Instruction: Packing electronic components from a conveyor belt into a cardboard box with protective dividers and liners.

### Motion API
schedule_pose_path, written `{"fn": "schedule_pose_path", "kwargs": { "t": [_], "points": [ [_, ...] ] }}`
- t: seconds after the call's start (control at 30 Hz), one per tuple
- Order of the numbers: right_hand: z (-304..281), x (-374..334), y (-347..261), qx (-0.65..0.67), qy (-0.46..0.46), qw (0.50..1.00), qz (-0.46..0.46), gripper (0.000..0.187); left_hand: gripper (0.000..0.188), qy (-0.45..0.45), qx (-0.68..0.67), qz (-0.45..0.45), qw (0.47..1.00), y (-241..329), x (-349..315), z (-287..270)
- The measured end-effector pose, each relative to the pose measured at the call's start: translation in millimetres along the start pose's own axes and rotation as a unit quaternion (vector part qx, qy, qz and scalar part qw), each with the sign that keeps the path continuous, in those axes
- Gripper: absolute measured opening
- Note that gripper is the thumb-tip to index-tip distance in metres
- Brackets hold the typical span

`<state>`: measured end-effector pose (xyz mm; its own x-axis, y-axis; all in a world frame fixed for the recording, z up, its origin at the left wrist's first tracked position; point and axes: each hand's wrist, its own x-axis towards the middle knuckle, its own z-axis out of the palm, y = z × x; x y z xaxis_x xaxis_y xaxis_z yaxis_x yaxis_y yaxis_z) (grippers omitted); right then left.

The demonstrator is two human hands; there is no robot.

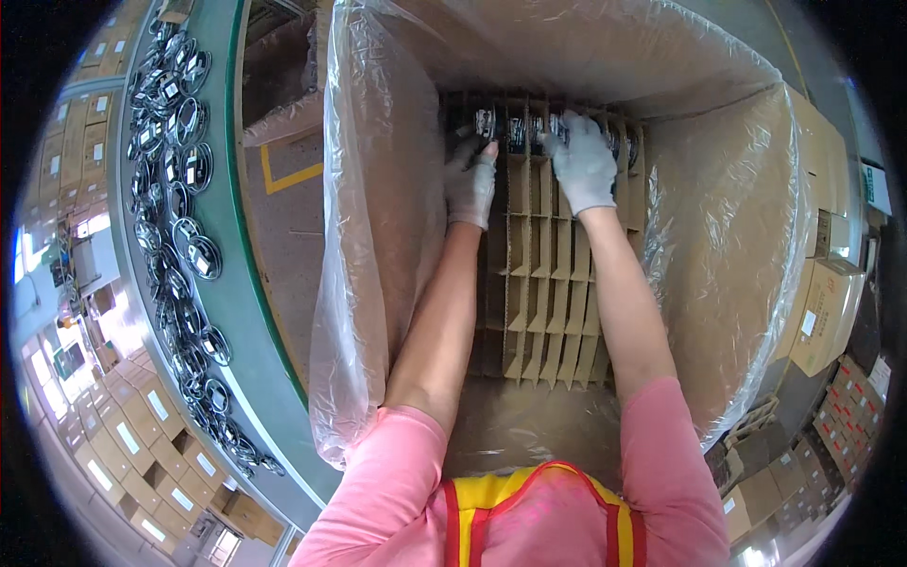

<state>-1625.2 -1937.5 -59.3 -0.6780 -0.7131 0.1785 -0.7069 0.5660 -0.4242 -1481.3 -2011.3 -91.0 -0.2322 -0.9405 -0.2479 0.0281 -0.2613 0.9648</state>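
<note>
Inside a box (718,236) lined with clear plastic (350,283), two gloved hands reach to the far end of a cardboard divider (555,274). Dark parts (517,134) sit in the divider's farthest row of cells (the hands hide some of them). The left hand (470,184) is half curled at the row's left end, its fingers dim in shadow; I cannot tell whether it grips a part. The right hand (583,163) bends its fingers down over the row, right of the middle, close to the parts, its hold likewise unclear. Left of the box, many black rings (194,168) lie strewn along a green surface (220,113); cartons (824,317) stand to the right
</note>
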Motion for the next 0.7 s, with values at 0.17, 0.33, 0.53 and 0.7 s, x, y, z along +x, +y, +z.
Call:
{"fn": "schedule_pose_path", "kwargs": {
  "t": [0.17, 0.33, 0.53, 0.7],
  "points": [
    [29, 8, 4, -0.074, -0.179, 0.979, 0.062, 0.029, 0.025, -0.022, 0.095, 0.095, 0.991, -23, 7, -6],
    [22, 20, -38, 0.232, -0.158, 0.954, 0.109, 0.035, 0.031, -0.061, 0.219, 0.141, 0.964, -26, 6, -4],
    [54, 10, -14, 0.294, -0.182, 0.927, 0.143, 0.035, 0.049, -0.032, 0.278, 0.035, 0.959, -13, 10, -2],
    [56, -10, -20, 0.289, -0.024, 0.955, 0.056, 0.029, 0.061, -0.027, 0.283, -0.093, 0.954, 34, 14, 10]
  ]
}}
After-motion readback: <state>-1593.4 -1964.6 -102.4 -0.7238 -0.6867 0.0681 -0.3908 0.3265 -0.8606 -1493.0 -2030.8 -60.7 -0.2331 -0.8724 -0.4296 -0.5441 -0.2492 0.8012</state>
